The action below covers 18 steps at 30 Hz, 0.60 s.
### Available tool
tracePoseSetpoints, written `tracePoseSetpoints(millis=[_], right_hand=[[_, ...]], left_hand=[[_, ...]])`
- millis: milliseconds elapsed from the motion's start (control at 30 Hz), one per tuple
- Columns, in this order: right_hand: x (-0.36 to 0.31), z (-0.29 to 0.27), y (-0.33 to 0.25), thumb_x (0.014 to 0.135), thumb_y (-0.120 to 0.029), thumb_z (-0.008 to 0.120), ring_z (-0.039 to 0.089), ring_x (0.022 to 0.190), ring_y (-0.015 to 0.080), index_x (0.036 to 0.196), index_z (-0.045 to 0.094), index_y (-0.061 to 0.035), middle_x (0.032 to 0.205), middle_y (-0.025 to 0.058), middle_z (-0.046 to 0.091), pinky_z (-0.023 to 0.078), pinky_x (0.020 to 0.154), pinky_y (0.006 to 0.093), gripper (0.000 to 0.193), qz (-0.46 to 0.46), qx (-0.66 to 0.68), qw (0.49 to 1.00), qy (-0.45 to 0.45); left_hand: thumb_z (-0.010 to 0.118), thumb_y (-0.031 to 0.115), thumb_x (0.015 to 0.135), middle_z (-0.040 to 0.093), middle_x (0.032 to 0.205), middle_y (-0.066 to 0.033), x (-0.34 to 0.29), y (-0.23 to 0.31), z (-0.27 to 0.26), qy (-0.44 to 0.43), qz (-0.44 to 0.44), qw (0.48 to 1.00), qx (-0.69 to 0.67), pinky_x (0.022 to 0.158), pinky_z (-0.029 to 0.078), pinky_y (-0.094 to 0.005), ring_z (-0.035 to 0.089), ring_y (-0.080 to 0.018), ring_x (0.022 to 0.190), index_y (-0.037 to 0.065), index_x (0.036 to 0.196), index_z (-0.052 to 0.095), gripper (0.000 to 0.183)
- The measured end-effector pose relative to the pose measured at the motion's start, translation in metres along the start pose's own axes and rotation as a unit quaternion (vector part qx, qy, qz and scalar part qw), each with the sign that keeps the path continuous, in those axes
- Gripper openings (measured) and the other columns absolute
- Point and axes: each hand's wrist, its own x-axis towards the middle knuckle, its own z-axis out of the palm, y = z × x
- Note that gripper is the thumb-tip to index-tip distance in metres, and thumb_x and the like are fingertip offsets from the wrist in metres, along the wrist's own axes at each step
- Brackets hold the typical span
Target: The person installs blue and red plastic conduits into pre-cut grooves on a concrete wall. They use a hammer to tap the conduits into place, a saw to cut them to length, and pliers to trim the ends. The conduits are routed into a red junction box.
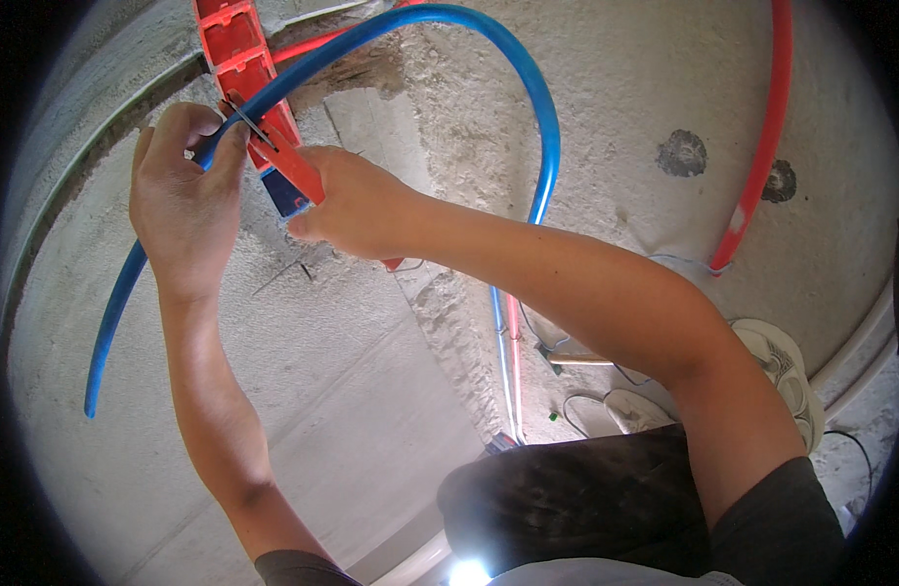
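Filling most of the view, a rough concrete surface (342, 381) forms the background. A blue tube (541, 107) arches from 1 o'clock over 12 o'clock, descends past 10 o'clock and shows a free end between 8 and 9 o'clock. A red tube (768, 127) stands at 2 o'clock; a strip of red boxes (236, 44) lies between 10 and 11 o'clock, behind the blue tube. The left hand (186, 200), near 10 o'clock, is curled, pinching the blue tube between thumb and fingers. The right hand (360, 203), between 10 and 11 o'clock, is closed around a red-handled tool (298, 173). Smallest item noted: the tool's metal jaws, set across the blue tube just beside the left fingertips; depth of bite cannot be determined.
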Motion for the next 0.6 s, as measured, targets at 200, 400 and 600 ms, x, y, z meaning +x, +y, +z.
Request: tracePoseSetpoints(millis=[200,400,600], right_hand=[[-0.006,0.002,-0.007,0.083,-0.029,0.084,0.069,0.108,0.0454,0.116,0.064,0.0118,0.109,0.0336,0.07,0.054,0.094,0.0463,0.056,0.017,0.007,0.999,0.046],[0.001,0.008,0.01,0.079,-0.036,0.09,0.07,0.105,0.0427,0.115,0.065,0.0091,0.108,0.0313,0.07,0.055,0.09,0.0442,0.063,-0.058,-0.006,0.994,0.091],[0.019,0.012,0.033,0.076,-0.032,0.094,0.071,0.092,0.0382,0.112,0.068,0.0027,0.1,0.026,0.072,0.055,0.083,0.0435,0.056,-0.112,0.005,0.981,0.158]], left_hand=[[0.079,0.016,0.093,0.069,0.092,-0.0053,0.0,0.007,-0.003,-0.003,-0.005,1.0,0.004,0.072,0.054,-0.0356,0.068,-0.0186,0.082,0.008,0.098,0.074,0.011],[0.078,0.009,0.092,0.066,0.086,-0.0084,-0.003,0.011,0.0,0.029,0.002,0.999,-0.015,0.07,0.053,-0.0394,0.067,-0.024,0.077,0.005,0.096,0.069,0.011],[0.079,0.007,0.09,0.064,0.083,-0.0104,0.007,0.019,-0.006,0.017,0.064,0.998,0.006,0.069,0.051,-0.0422,0.064,-0.0302,0.076,0.005,0.091,0.063,0.016]])
